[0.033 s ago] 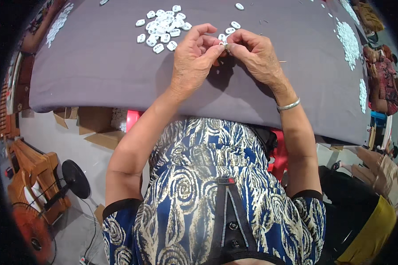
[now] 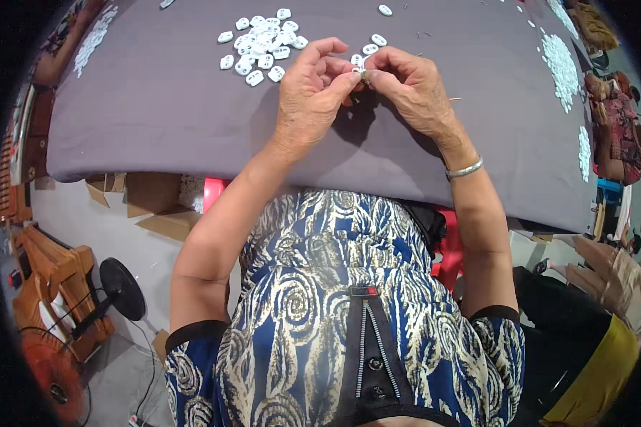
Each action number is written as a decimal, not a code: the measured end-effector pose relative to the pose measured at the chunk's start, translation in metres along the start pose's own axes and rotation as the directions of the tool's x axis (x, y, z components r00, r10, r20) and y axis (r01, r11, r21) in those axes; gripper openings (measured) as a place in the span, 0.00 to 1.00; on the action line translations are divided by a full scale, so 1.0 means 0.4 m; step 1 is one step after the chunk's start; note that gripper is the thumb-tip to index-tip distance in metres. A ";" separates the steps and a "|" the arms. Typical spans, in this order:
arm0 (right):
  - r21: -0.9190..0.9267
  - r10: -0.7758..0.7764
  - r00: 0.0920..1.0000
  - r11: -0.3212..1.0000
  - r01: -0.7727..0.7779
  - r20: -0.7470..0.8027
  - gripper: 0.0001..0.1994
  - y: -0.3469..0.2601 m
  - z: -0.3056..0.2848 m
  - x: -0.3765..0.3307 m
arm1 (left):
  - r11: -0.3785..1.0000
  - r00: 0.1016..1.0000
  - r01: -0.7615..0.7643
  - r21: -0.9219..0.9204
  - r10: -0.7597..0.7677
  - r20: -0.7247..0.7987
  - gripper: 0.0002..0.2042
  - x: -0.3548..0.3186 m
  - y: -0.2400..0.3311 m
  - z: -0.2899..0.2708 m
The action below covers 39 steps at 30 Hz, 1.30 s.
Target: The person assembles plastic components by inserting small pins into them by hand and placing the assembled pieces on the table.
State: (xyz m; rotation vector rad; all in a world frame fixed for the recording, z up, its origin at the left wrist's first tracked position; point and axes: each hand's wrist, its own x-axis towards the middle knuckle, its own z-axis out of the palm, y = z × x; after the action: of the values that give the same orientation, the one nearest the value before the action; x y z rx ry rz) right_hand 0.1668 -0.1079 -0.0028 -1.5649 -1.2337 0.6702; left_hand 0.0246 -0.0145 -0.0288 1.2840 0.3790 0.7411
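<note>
Above the grey tablecloth [image 2: 206, 135], my left hand [image 2: 313, 92] and my right hand [image 2: 413, 89] meet, thumbs and forefingers pinched together. Between the fingertips is a small white plastic piece [image 2: 358, 70], mostly hidden, so its exact kind does not show. Several white oval pieces with two dark holes, like cord locks, lie in a loose pile [image 2: 267, 43] beyond my left hand. A few more white ovals [image 2: 370, 49] rest just past my right fingers. A silver bangle [image 2: 465, 169] circles my right wrist.
A thin stick [image 2: 455, 98] lies right of my right hand. Heaps of small white pieces [image 2: 561, 71] lie at the far right, with another heap [image 2: 96, 39] at the far left. Below the table's left side stand a cardboard box [image 2: 149, 192] and a fan [image 2: 122, 288].
</note>
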 end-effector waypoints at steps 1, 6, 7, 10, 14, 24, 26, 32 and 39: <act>0.002 -0.008 1.000 1.000 0.008 0.003 0.07 0.000 0.000 0.001 | 1.000 1.000 0.004 -0.018 -0.003 0.008 0.17 0.001 0.000 -0.001; 0.049 -0.014 1.000 0.999 0.013 0.013 0.08 0.009 0.012 0.005 | 0.998 0.999 0.041 -0.040 -0.041 -0.010 0.16 0.003 0.001 -0.008; 0.084 -0.011 1.000 0.996 0.010 0.019 0.08 0.004 0.013 0.004 | 0.998 0.999 0.043 -0.051 -0.044 -0.021 0.16 0.003 0.002 -0.007; 0.032 0.018 1.000 0.999 -0.019 0.017 0.08 0.003 0.010 0.003 | 0.998 0.999 0.041 -0.047 -0.042 -0.020 0.15 0.002 0.004 -0.007; -0.067 -0.020 1.000 0.998 0.021 0.022 0.07 0.006 -0.007 0.006 | 0.999 0.999 0.041 -0.010 -0.041 -0.033 0.15 -0.003 0.008 -0.004; -0.527 -0.161 0.965 0.849 0.029 -0.206 0.05 0.058 -0.195 0.013 | 0.998 0.998 0.062 0.027 -0.061 -0.025 0.15 -0.004 0.012 0.007; -0.526 -0.152 0.975 0.849 0.047 -0.159 0.06 0.063 -0.190 0.018 | 0.997 0.997 0.066 0.047 -0.065 -0.030 0.15 -0.004 0.007 0.005; -0.670 -0.146 0.987 0.740 0.064 -0.067 0.06 0.070 -0.160 0.023 | 0.997 0.998 0.060 0.052 -0.059 -0.034 0.15 -0.003 0.002 0.005; -0.770 -0.171 0.983 0.635 0.058 -0.067 0.03 0.077 -0.152 0.013 | 0.997 0.997 0.064 0.046 -0.062 -0.049 0.15 -0.005 0.003 0.006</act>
State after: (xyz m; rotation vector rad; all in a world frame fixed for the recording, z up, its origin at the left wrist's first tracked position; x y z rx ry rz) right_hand 0.2329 -0.1245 -0.0089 -2.1449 -1.6098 -0.1112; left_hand 0.0242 -0.0175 -0.0274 1.2947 0.4762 0.7136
